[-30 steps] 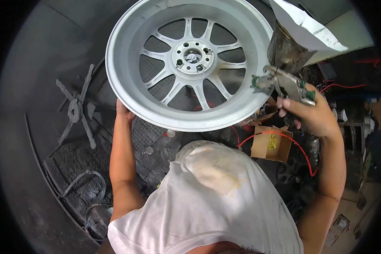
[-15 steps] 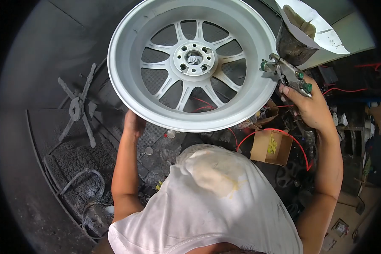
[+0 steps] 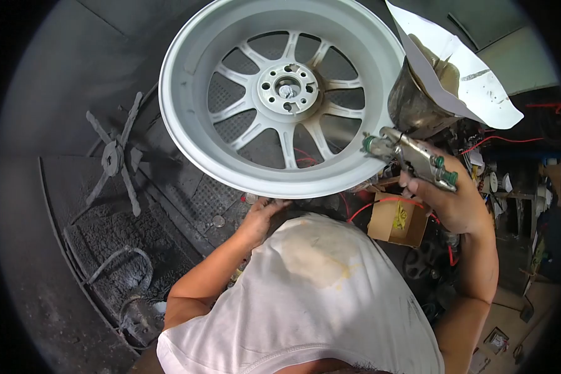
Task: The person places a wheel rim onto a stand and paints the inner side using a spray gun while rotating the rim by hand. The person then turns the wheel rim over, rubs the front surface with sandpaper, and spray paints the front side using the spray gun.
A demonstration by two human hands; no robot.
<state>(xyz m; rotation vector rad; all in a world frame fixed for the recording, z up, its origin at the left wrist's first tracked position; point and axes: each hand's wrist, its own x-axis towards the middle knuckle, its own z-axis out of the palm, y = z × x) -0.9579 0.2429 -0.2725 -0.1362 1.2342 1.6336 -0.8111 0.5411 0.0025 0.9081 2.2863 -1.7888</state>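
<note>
Evidently, the right hand (image 3: 449, 202) was closed around the spray gun (image 3: 419, 159), presumably to keep its nozzle (image 3: 372, 144) facing the wheel (image 3: 194, 81), which was raised in front of the person. White paper (image 3: 492, 96) flared around the cup (image 3: 410, 107), perhaps against drips. The left hand (image 3: 255, 221), fingers partly bent, was at the near rim (image 3: 277, 188), perhaps steadying it, though its hold was unclear

No text, label, brand, number or sign can be read on anything near either grip or farther from it.
</note>
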